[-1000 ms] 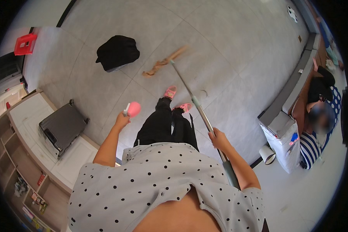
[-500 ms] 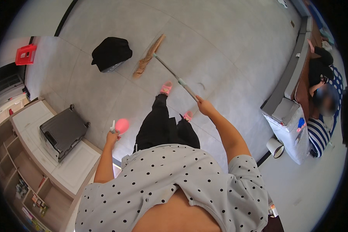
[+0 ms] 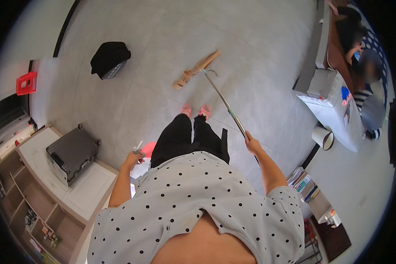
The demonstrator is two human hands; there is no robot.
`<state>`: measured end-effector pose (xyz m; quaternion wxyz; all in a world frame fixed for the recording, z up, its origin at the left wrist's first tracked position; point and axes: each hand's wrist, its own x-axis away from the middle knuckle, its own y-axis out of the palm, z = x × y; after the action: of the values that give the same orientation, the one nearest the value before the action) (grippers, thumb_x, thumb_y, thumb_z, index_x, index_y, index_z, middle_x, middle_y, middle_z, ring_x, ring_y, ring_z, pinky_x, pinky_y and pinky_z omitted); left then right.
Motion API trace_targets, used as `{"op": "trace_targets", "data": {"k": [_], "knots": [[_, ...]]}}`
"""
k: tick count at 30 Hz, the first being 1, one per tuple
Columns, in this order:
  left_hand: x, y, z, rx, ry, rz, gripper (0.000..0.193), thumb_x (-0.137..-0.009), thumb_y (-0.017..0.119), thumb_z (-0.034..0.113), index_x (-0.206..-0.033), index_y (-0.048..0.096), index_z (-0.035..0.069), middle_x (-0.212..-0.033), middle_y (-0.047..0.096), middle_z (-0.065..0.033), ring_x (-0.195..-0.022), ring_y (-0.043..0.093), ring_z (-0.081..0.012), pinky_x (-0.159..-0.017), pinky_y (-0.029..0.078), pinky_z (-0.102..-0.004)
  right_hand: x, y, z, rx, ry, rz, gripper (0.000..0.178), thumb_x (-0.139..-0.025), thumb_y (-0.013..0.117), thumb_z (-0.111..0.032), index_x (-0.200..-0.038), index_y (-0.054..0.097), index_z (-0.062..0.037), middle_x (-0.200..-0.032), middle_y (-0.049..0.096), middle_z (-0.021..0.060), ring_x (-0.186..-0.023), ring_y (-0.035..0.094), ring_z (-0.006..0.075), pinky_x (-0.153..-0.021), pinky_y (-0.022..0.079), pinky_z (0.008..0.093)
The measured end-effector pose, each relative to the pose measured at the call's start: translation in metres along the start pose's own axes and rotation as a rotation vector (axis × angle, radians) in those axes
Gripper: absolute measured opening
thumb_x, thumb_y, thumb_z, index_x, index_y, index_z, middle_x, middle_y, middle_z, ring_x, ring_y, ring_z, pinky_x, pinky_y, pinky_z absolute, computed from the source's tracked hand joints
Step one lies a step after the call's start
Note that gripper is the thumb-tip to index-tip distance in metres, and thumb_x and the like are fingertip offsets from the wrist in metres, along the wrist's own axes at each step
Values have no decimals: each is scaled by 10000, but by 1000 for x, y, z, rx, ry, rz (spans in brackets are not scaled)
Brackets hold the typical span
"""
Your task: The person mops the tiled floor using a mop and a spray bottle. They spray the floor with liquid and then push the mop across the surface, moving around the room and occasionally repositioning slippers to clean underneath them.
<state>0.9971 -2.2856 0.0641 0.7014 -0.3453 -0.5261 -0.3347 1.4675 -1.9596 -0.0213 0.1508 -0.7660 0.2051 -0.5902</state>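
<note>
My right hand (image 3: 251,143) is wrapped round the silver pole of a flat mop (image 3: 226,105). Its long head, covered in a wrinkled brown cloth (image 3: 193,75), lies tilted on the grey tiles ahead of my feet. A thin dark curved strand (image 3: 212,71) is beside the head. Low at my left side, my left hand (image 3: 134,159) is closed round the grey-and-white head of what looks like a spray bottle (image 3: 148,149) with a rounded pink body. My fingers and leg partly hide it.
A black-covered object (image 3: 110,57) stands at the far left. A dark grey suitcase (image 3: 72,152) rests by the cabinet (image 3: 48,202). To the right are a sofa (image 3: 323,83) with people on it and a white bin (image 3: 323,137). A red plastic item (image 3: 26,83) is at the left wall.
The mop head has slid to the right across the floor. My right hand has come nearer my body, and my feet are now side by side. The pink body is more hidden.
</note>
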Motion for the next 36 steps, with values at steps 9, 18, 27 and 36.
{"op": "trace_targets", "data": {"k": [9,18,27,36], "knots": [[-35,-16,-37,-230,153,74,95,-717,517,42,-812,511,39,-677,527,-44,-531,533,-145,-467,416,-258,134,34,57,-251,237,-29,413,-873,406,-214,-1281,342,-220,-556,455,45,-396,435,141,-355,361,307],[-40,-49,-67,-150,188,209,77,-721,510,35,-798,503,35,-674,532,-65,-519,532,-150,-439,407,-272,127,10,-13,-674,209,101,382,-862,451,-219,-1233,418,-135,-519,425,23,-363,405,105,-319,350,259],[-16,-44,-105,-65,128,86,73,-722,526,31,-792,517,51,-678,524,-54,-536,537,-165,-471,420,-275,-16,5,-24,-767,128,115,285,-854,321,-225,-1054,428,-53,-505,413,65,-312,408,166,-301,365,308],[42,18,-98,-243,104,97,120,-718,550,54,-832,514,52,-689,522,-46,-554,529,-157,-484,407,-277,137,75,38,-607,238,6,439,-856,395,-247,-1273,331,-130,-509,463,53,-357,453,143,-340,401,297]]}}
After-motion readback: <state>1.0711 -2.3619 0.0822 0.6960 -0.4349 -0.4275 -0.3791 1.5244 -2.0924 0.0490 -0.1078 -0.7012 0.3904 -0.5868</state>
